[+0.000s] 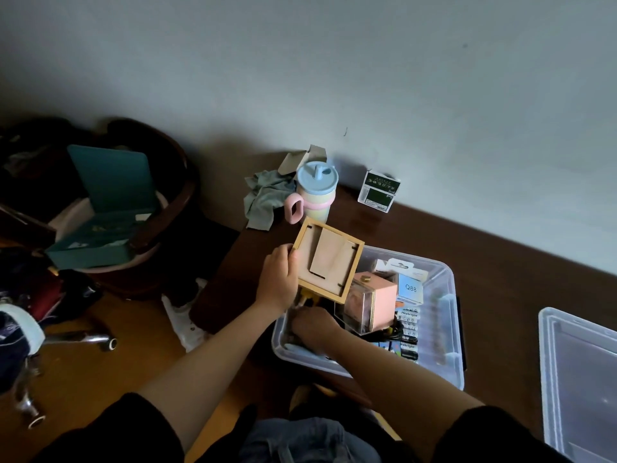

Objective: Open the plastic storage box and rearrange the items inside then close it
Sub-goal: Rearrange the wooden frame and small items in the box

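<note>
The fingers of the left hand (278, 279) are closed on the left edge of a wooden frame (329, 262), thumb on the back side, and they hold it tilted above the far left corner of the box (447, 329), free of the other things. The right hand (315, 325) is down inside the box at its near left part; its fingers are hidden under the frame and the hand itself, so I cannot tell if they are open or hold something. In my judgement the step is to make room below while the frame waits in the air, so it is better to keep the frame steady and high, and to clear a flat place before it goes down. Just right of the hands stands a pink case (374, 307), then a Q88 pack (410, 288) and batteries (408, 332). The lid (581, 379) lies well apart on the tabletop (500, 262), at the right.
</note>
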Demonstrator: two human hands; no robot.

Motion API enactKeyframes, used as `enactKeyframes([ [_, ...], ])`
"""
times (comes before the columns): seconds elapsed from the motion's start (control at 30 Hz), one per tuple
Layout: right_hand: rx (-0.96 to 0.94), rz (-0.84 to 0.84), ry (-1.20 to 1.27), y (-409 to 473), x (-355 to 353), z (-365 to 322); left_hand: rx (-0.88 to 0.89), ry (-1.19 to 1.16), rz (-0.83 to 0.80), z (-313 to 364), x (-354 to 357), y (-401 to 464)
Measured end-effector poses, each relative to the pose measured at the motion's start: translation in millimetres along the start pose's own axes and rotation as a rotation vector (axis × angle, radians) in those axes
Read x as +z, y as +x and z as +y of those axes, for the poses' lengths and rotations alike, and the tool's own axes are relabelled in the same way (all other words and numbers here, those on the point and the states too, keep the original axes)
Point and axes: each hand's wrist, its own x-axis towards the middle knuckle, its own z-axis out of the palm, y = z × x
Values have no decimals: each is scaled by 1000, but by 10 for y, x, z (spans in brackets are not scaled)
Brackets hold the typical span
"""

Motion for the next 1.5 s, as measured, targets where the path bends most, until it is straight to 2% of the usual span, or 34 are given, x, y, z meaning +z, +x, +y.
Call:
enactKeyframes([
  [0.07, 7, 55, 109, -113, -53, 49, -37, -31, -11, 4, -7, 10],
  [0.17, 28, 204, 417, -381, -163, 117, -98, -111, -15, -6, -14, 25],
  [0.27, 41, 281, 699, -666, -267, 96, -103, -127, 16, -26, -3, 18],
  [0.37, 158, 406, 973, -972, -288, 72, -82, -98, 67, -44, 44, -2],
  [0.43, 257, 552, 1244, -1192, -288, 111, -59, -76, 87, -53, 61, -11],
  [0.5, 421, 763, 1471, -1364, -282, 216, -37, -59, 98, -61, 62, -14],
  [0.57, 700, 931, 1679, -1443, -256, 382, -18, -46, 101, -57, 57, -18],
  [0.63, 1001, 953, 1865, -1444, -207, 568, -9, -37, 97, -52, 54, -21],
  [0.73, 1271, 860, 2045, -1367, -96, 757, -2, -31, 90, -41, 48, -31],
  [0.83, 1393, 706, 2148, -1262, -9, 840, 1, -20, 87, -34, 44, -36],
  [0.97, 1499, 673, 2198, -1129, 73, 879, 6, -9, 77, -16, 41, -48],
  [1.1, 1405, 730, 2014, -1044, 175, 858, 9, -13, 67, -15, 25, -57],
  [1.27, 1553, 842, 2025, -1024, 246, 859, -4, -7, 62, -27, 22, -51],
  [1.4, 1552, 855, 2000, -1080, 149, 860, -7, -9, 54, -26, 23, -53],
  [1.5, 1477, 906, 1733, -1141, -17, 740, 2, -1, 60, -27, 24, -54],
])
